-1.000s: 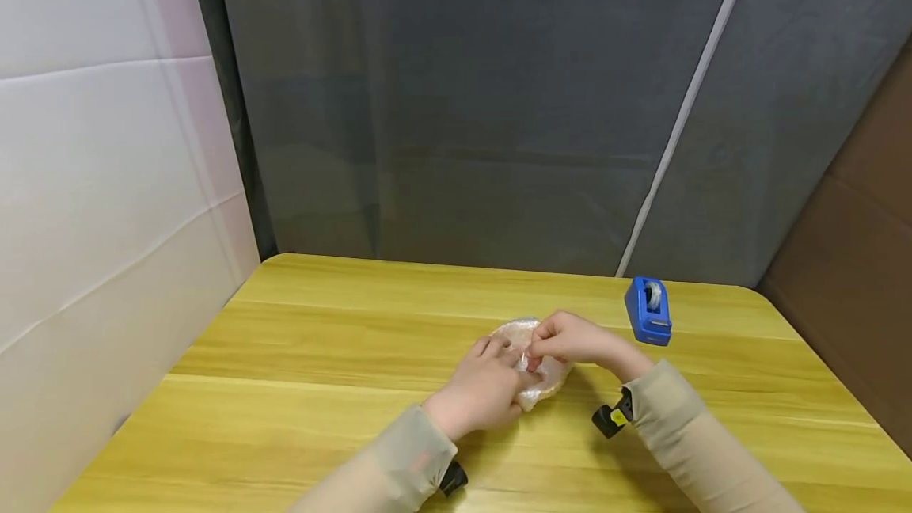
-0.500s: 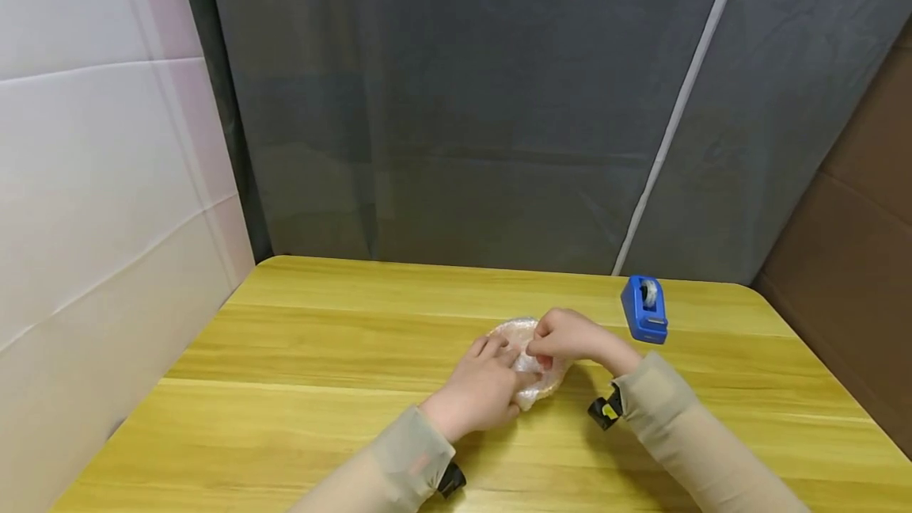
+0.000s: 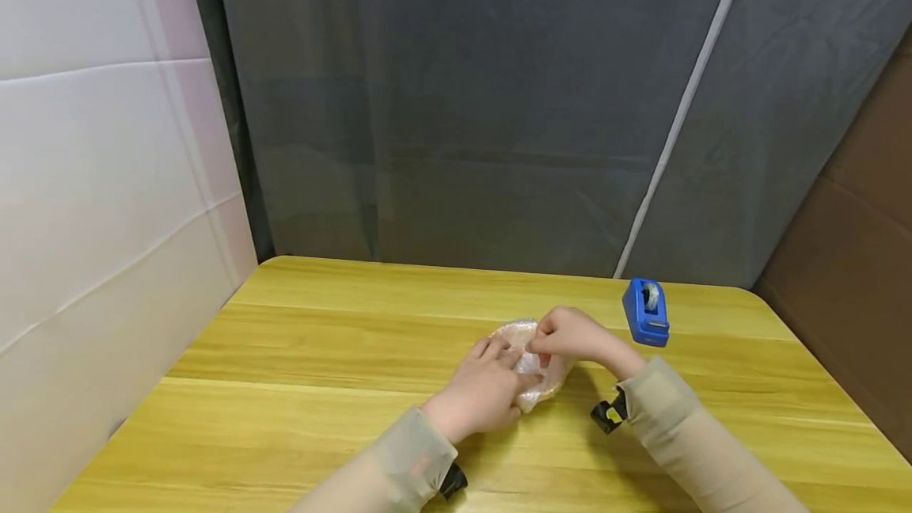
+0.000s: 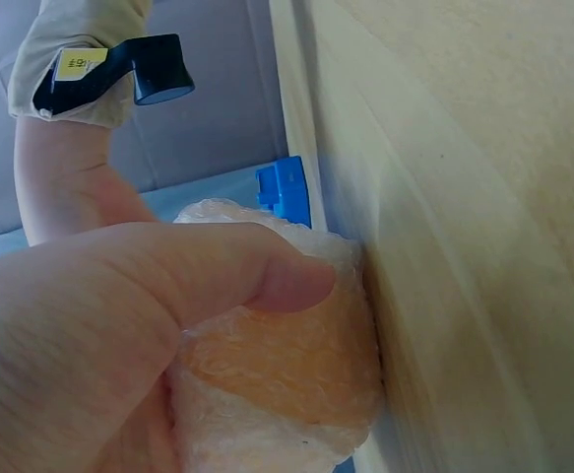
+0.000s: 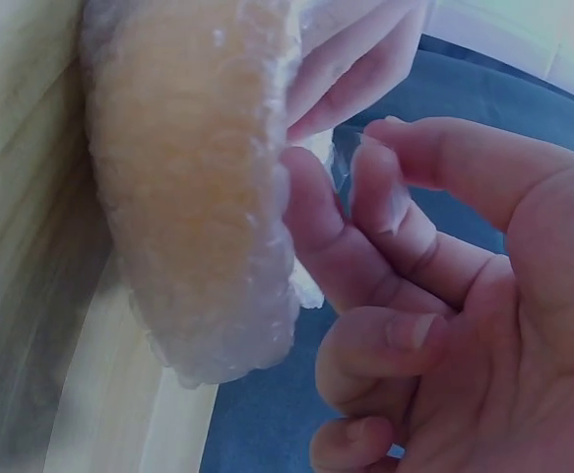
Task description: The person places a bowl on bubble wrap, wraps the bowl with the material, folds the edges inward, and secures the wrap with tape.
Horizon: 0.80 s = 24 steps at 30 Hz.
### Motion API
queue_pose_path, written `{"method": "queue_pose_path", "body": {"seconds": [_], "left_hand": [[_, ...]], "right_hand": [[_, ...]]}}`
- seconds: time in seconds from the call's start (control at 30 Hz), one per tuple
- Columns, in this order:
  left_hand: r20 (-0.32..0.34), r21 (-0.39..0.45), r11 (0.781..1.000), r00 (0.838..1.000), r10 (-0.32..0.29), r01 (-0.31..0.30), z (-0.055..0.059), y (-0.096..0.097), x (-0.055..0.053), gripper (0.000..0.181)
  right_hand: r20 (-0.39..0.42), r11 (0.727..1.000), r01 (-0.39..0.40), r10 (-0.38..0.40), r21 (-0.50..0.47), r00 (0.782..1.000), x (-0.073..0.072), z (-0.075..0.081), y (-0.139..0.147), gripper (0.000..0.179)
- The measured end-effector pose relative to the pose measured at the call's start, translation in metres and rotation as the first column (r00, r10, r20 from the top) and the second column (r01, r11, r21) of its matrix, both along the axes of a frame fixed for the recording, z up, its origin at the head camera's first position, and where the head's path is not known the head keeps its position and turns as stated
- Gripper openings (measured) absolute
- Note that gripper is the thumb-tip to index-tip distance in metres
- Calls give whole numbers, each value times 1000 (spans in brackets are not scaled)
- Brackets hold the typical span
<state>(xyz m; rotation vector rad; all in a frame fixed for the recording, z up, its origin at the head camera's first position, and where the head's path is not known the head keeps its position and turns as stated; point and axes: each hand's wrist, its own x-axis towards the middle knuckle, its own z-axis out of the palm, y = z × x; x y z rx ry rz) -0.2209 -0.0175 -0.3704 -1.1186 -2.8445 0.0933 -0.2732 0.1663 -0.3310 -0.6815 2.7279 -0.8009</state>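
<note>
A round orange-toned thing in bubble wrap (image 3: 519, 331) sits on the wooden table, right of the middle. What lies under the wrap cannot be told. My left hand (image 3: 480, 390) holds this bundle, fingers spread over its top. In the left wrist view the thumb (image 4: 267, 266) presses along its side. Above the bundle's far right part, my right hand (image 3: 573, 336) pinches a small piece of clear tape (image 5: 344, 161) between thumb and index finger, while its other fingers curl loosely. Much of the bundle's top is hidden under both hands.
A blue tape dispenser (image 3: 647, 323) with a clear roll stands at the back right of the table (image 3: 321, 355). Dark grey cloth (image 3: 463, 101) hangs behind the table. A white panel (image 3: 107, 180) rises at left, a brown one (image 3: 855, 204) at right.
My right hand has lifted slightly from the bundle's top, still pinching. The left hand and the bundle stay in place.
</note>
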Motion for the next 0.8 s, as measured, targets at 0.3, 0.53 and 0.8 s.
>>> {"method": "queue_pose_path", "body": {"seconds": [0.3, 0.53, 0.8], "left_hand": [[1, 10, 1000, 1000, -9, 9, -1, 0, -1, 51], [12, 14, 1000, 1000, 2, -3, 0, 0, 0, 41], [-22, -3, 1000, 1000, -1, 1, 0, 2, 1, 30]], "right_hand": [[17, 995, -32, 34, -100, 999, -1, 2, -2, 24], [31, 996, -72, 74, -55, 997, -2, -6, -5, 21], [-24, 999, -46, 46, -13, 999, -2, -7, -6, 22]]}}
